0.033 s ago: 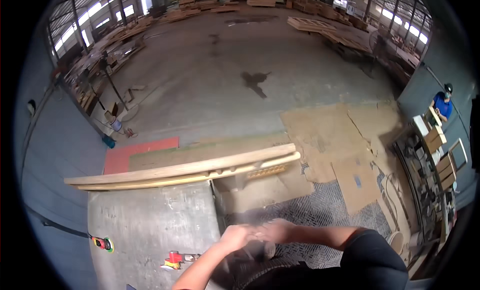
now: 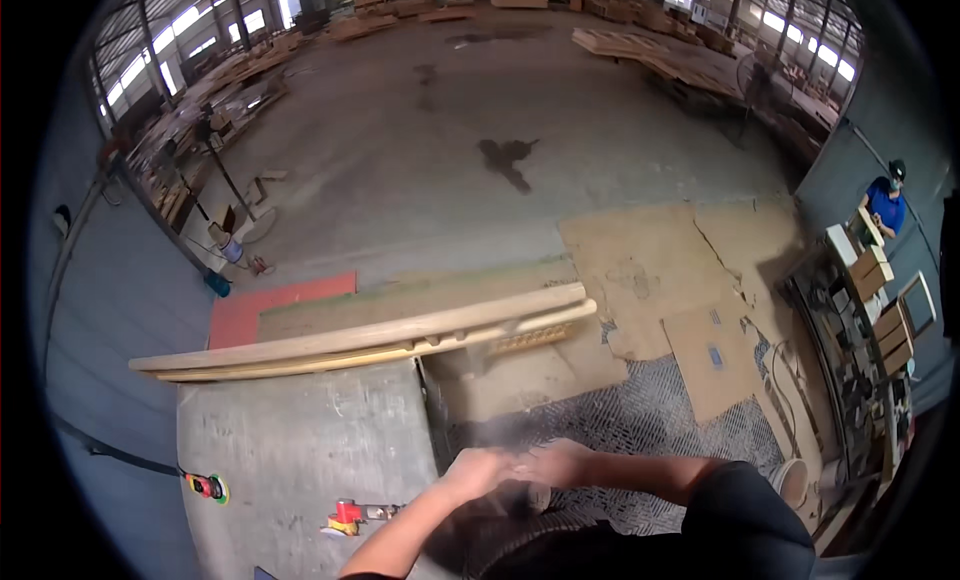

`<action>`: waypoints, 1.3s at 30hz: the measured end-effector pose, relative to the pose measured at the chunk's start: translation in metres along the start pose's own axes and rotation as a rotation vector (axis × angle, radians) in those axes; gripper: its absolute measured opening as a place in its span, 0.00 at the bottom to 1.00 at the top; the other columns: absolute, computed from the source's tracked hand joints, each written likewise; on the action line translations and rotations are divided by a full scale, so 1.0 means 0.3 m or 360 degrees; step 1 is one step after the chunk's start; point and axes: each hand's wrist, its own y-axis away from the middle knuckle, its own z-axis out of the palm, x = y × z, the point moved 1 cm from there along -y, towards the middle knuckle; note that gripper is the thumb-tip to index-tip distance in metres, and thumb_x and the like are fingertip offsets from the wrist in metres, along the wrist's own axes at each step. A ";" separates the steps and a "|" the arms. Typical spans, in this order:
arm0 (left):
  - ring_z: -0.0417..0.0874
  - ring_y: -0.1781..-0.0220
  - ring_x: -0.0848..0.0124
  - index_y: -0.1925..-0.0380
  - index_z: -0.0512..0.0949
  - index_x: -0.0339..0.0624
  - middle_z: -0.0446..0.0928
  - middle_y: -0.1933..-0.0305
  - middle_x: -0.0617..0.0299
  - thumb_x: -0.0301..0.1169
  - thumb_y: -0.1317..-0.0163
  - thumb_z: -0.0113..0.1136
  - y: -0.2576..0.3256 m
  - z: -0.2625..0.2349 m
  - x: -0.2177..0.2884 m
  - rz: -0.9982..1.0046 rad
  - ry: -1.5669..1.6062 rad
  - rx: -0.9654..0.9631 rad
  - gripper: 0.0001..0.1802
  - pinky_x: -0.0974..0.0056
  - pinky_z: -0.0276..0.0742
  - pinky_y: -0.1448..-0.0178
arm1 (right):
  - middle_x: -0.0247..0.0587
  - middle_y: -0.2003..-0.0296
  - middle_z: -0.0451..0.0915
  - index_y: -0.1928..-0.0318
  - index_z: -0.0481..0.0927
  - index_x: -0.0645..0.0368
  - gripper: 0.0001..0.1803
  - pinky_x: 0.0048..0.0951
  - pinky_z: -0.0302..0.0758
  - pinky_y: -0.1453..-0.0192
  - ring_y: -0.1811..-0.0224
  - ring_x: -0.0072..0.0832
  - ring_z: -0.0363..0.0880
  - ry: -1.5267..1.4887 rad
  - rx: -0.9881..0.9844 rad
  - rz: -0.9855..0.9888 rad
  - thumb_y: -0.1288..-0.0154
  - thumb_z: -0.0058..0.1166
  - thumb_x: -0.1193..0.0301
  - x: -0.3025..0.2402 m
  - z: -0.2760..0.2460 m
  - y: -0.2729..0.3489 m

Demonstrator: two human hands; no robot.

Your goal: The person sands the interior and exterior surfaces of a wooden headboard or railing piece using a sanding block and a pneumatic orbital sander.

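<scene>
1. Hands: The left hand (image 2: 480, 470) and right hand (image 2: 555, 464) meet before the body, just beyond the bench's right edge. Fingers appear drawn in, one hand against or close by the other; blur prevents confirming contact, and I cannot tell whether either pinches anything.
2. Rails: A pale rail (image 2: 440, 325) and a yellower rail (image 2: 545, 320) lie side by side along the far edge of the bench (image 2: 310, 430), long axes running left to right with a slight bow. Both ends reach past the far corners, the right ends farther.
3. Relation: The rails lie ahead of both hands, well apart from them, the overhang straight in front. Nearer hand to the rails — too close to call.
4. Sander: A red-and-yellow sander (image 2: 347, 515) rests toward the near right corner, its grey end beside the left forearm (image 2: 405, 525); the left hand is nearer.
5. Second sander: A red-and-black sander (image 2: 208, 488) sits at the left edge.
</scene>
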 end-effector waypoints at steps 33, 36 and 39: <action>0.86 0.49 0.50 0.48 0.81 0.50 0.86 0.55 0.51 0.59 0.54 0.74 -0.477 -0.617 -0.814 -0.1017 -0.0823 -0.0195 0.37 0.51 0.80 0.45 | 0.43 0.67 0.85 0.55 0.83 0.47 0.12 0.39 0.79 0.58 0.64 0.43 0.84 -0.1237 0.0961 0.1523 0.32 0.57 0.57 0.739 0.253 -0.353; 0.85 0.49 0.50 0.49 0.82 0.50 0.86 0.56 0.49 0.58 0.54 0.73 -0.495 -0.624 -0.812 -0.1024 -0.0837 -0.0145 0.35 0.50 0.79 0.44 | 0.42 0.71 0.83 0.57 0.82 0.51 0.12 0.35 0.78 0.64 0.71 0.35 0.83 -0.1340 0.1106 0.1626 0.28 0.54 0.57 0.799 0.354 -0.474; 0.86 0.51 0.51 0.49 0.81 0.56 0.86 0.56 0.52 0.56 0.51 0.69 -0.475 -0.622 -0.834 -0.1003 -0.0954 -0.0096 0.30 0.51 0.81 0.46 | 0.36 0.74 0.80 0.57 0.79 0.54 0.12 0.31 0.76 0.69 0.77 0.26 0.78 -0.2359 0.1131 0.1578 0.25 0.53 0.59 0.788 0.403 -0.579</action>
